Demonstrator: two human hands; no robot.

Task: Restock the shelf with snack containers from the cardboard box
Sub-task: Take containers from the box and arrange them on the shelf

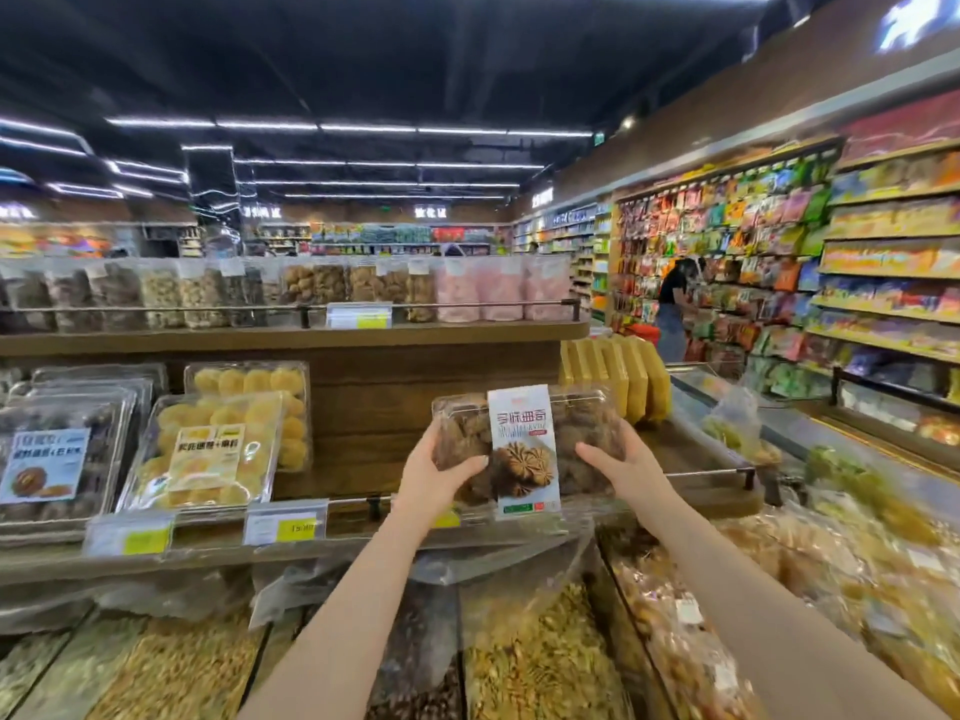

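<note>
Clear rectangular plastic clamshell of brown cookies (524, 449): one unit, white label. Left hand (441, 472) and right hand (626, 467) clasp its two ends. Two yellow-pastry clamshells (218, 449) stand left.

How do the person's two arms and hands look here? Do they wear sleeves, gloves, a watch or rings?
Both forearms are bare up to the bottom edge of the picture: no sleeve shows. The left hand and the right hand have no gloves. No watch or bracelet shows on either wrist, and I see no rings. The nails look short and plain, though the picture is slightly blurred.
</note>
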